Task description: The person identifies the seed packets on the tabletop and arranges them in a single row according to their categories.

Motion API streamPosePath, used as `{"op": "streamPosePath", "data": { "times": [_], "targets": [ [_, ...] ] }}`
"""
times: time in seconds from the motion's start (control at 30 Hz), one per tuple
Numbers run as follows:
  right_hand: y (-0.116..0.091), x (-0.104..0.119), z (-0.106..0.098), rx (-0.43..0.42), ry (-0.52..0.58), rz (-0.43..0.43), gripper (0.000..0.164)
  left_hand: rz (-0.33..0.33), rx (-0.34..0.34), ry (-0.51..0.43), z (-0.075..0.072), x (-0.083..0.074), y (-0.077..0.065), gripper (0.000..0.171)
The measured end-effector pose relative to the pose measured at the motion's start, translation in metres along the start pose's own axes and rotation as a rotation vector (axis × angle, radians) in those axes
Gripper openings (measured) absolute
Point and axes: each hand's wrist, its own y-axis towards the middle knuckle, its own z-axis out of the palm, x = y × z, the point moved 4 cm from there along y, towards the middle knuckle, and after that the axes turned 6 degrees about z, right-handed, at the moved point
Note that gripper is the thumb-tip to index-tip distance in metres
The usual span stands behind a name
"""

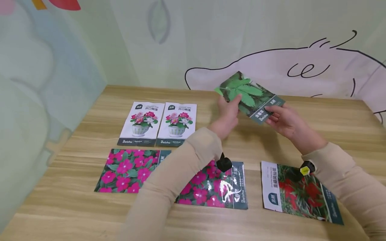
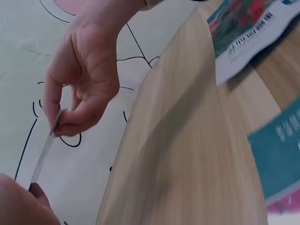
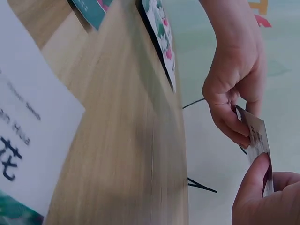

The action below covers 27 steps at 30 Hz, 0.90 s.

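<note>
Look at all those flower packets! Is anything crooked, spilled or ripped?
The red-flower packet on the right looks a bit crooked: its edges slant, while the two white packets lie neatly side by side. No spills or rips show.

- Left hand (image 1: 227, 115): raised, pinching between thumb (image 1: 237, 99) and fingers.
- Right hand (image 1: 287, 125): near the left hand, not touching it; also pinching, fingers curled below its thumb (image 1: 273, 109).
- Left arm (image 1: 169, 174): slants down and leftward from its hand, sleeved to the wrist.
- Right arm (image 1: 340, 177): slants down and rightward from its hand, likewise sleeved.
</note>
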Motion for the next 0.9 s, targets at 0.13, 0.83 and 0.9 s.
{"op": "streamPosePath", "data": {
  "times": [0.13, 0.83, 0.9],
  "targets": [
    [-0.004, 0.0, 0.005, 0.026, -0.025, -0.029, 0.04, 0.036, 0.107, 0.009, -0.005, -0.012, -0.001, 0.043],
    [0.002, 0.0, 0.011, 0.106, -0.404, -0.025, 0.017, -0.232, 0.536, 0.39, -0.036, -0.036, -0.003, 0.048],
    [0.004, -0.003, 0.015, 0.113, -0.408, -0.023, 0.017, -0.231, 0.529, 0.413, -0.041, -0.038, -0.002, 0.049]
  ]
}}
